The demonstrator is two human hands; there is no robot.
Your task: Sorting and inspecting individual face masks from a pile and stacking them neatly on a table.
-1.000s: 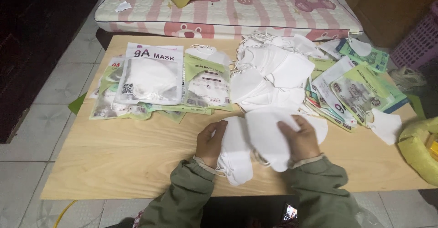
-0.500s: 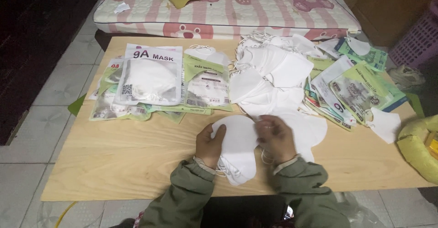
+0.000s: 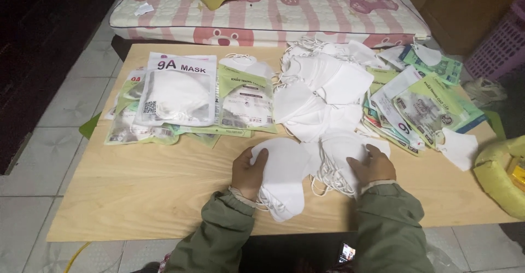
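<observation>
Masks lie all over the wooden desk (image 3: 136, 196). The left hand (image 3: 249, 172) has its grip pinching a small stack of white masks (image 3: 284, 177) at the stack's left edge, thumb on top and the other fingers hidden below; the stack sits on the desk just in front of the person, with elastic loops trailing from its near end. The right hand (image 3: 373, 166) lies flat, fingers spread and pressing down on a second heap of white masks (image 3: 339, 155) just to the right, touching the first stack. Both arms wear olive-green sleeves (image 3: 219, 235).

Behind the hands, a bigger loose pile of white masks (image 3: 322, 87) spreads across the middle of the desk. To its left are sealed mask packets (image 3: 175, 98), clear and green, overlapping one another. To its right is a fan of flat green and white packets (image 3: 421, 109), with a single mask (image 3: 456, 148) at their near edge. A yellow bag (image 3: 500, 177) sits at the desk's right end. Beyond the desk lies a pink striped mattress (image 3: 273, 10).
</observation>
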